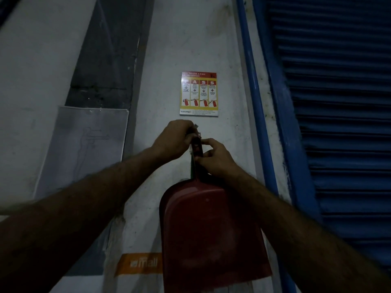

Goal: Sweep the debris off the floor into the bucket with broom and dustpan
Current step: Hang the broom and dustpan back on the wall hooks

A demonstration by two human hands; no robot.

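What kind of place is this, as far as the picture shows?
Probably a storage or service area of a commercial building: a blue roller shutter, a fire extinguisher poster on the wall, and a red dustpan hanging there.

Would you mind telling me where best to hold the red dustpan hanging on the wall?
Probably the narrow handle of the red dustpan, gripped from the front: it points up, with the wide scoop hanging flat against the wall.

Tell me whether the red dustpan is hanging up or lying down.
Hanging upright against the wall: the dustpan has its handle up and pan down, with the left hand and right hand both holding the handle.
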